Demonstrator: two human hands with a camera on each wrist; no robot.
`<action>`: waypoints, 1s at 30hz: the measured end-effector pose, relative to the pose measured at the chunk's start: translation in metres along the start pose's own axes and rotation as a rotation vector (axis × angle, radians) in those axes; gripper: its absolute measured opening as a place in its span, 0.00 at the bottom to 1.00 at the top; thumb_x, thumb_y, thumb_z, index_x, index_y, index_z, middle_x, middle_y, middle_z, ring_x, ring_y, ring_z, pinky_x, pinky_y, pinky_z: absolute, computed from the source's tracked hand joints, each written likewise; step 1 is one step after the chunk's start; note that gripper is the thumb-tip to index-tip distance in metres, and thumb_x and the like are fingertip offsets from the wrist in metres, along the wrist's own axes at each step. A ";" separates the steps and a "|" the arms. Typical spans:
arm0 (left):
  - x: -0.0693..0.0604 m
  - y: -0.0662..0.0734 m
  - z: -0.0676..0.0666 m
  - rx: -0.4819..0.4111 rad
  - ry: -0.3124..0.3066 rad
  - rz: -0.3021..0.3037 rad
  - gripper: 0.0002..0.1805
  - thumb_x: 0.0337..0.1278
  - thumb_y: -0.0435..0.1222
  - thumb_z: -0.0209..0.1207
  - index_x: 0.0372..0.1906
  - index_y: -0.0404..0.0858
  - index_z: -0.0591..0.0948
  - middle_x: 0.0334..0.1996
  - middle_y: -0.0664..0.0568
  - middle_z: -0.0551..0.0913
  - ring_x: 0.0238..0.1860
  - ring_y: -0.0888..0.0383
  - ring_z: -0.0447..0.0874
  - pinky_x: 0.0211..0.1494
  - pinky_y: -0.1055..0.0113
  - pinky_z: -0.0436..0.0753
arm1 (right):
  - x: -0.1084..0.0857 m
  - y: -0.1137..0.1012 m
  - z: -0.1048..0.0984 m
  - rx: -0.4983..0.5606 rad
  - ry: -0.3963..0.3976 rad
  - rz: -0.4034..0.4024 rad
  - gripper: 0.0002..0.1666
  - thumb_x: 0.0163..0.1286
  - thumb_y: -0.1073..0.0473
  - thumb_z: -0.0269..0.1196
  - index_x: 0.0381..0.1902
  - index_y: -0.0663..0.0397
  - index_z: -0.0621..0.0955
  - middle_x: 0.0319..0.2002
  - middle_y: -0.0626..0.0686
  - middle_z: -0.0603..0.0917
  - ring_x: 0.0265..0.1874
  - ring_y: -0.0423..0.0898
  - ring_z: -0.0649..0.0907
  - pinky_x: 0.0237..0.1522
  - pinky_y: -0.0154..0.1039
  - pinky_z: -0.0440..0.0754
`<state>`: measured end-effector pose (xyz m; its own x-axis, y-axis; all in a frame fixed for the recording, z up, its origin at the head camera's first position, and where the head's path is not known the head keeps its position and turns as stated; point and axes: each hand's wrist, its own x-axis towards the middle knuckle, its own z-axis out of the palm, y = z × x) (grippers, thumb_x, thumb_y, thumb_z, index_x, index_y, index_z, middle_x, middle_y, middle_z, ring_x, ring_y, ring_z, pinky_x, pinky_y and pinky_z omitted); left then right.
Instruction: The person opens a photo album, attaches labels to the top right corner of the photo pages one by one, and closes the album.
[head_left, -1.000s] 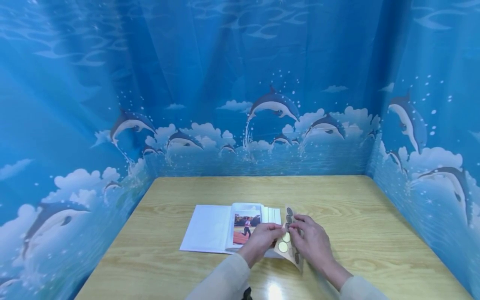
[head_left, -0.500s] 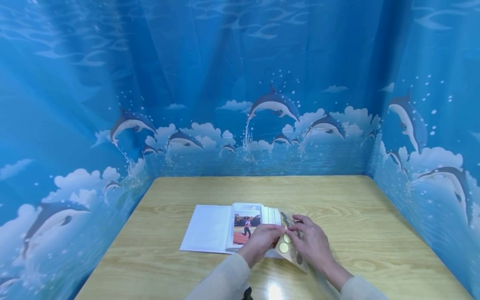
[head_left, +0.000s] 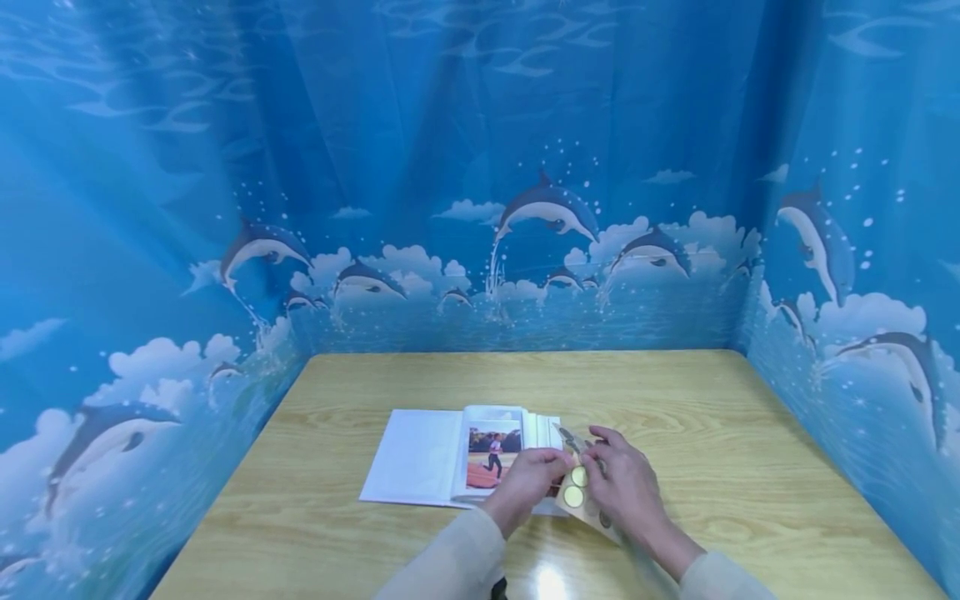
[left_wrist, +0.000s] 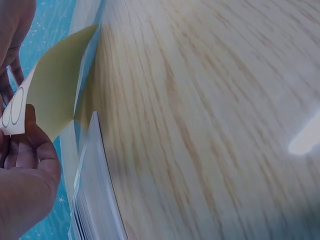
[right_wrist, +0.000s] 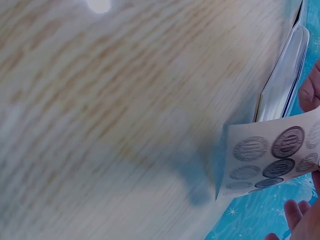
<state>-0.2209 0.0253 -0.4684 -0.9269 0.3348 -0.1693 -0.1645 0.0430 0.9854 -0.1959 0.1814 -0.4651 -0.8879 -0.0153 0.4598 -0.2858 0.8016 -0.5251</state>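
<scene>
A sheet of round stickers is held bent between my two hands, just right of an open white photo album. My left hand pinches its left edge over the album's right side. With thumb and index finger, my right hand grips the sheet farther right. In the left wrist view, the sheet's plain yellowish face curves upward beside the left fingers. The right wrist view shows dark and pale coin-like circles on it. Whether a sticker has been lifted cannot be told.
A photo of a running person shows in the album's page sleeve. Beneath everything lies a wood-grain table. Blue curtains printed with dolphins enclose its back and sides. Bright glare marks the table's near part.
The sheet has swung and bent between the fingers, its far end tipping left and its near corner shifting right. Both hands stay nearly in place; the left moves slightly right. The album lies still.
</scene>
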 end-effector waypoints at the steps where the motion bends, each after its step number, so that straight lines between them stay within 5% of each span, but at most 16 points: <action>1: 0.000 0.000 0.001 0.004 0.006 -0.001 0.10 0.68 0.35 0.56 0.42 0.33 0.85 0.34 0.52 0.85 0.32 0.59 0.82 0.40 0.65 0.84 | 0.000 0.000 0.000 -0.002 0.000 0.010 0.03 0.62 0.64 0.68 0.33 0.58 0.86 0.58 0.59 0.81 0.49 0.61 0.84 0.53 0.64 0.77; 14: -0.002 -0.001 0.007 -0.011 0.082 -0.008 0.10 0.68 0.33 0.56 0.43 0.33 0.84 0.33 0.50 0.85 0.33 0.56 0.84 0.38 0.63 0.86 | 0.004 0.007 -0.002 -0.046 0.036 0.054 0.04 0.60 0.59 0.70 0.32 0.54 0.87 0.56 0.58 0.82 0.44 0.59 0.85 0.41 0.55 0.83; 25: 0.001 -0.003 0.013 0.006 0.160 -0.044 0.09 0.66 0.33 0.57 0.42 0.32 0.85 0.31 0.50 0.85 0.30 0.56 0.83 0.34 0.65 0.85 | 0.013 0.015 -0.012 -0.006 -0.025 0.170 0.11 0.67 0.56 0.64 0.40 0.57 0.87 0.61 0.61 0.78 0.58 0.65 0.78 0.55 0.63 0.76; 30: 0.002 -0.004 0.017 0.003 0.168 -0.053 0.07 0.63 0.29 0.58 0.41 0.31 0.84 0.29 0.49 0.84 0.29 0.57 0.82 0.33 0.66 0.85 | 0.016 0.019 -0.019 0.005 -0.029 0.201 0.11 0.69 0.57 0.63 0.40 0.59 0.86 0.63 0.63 0.76 0.58 0.66 0.77 0.52 0.62 0.77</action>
<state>-0.2161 0.0413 -0.4726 -0.9604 0.1696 -0.2211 -0.2140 0.0589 0.9750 -0.2082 0.2079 -0.4539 -0.9373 0.1275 0.3244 -0.1033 0.7873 -0.6078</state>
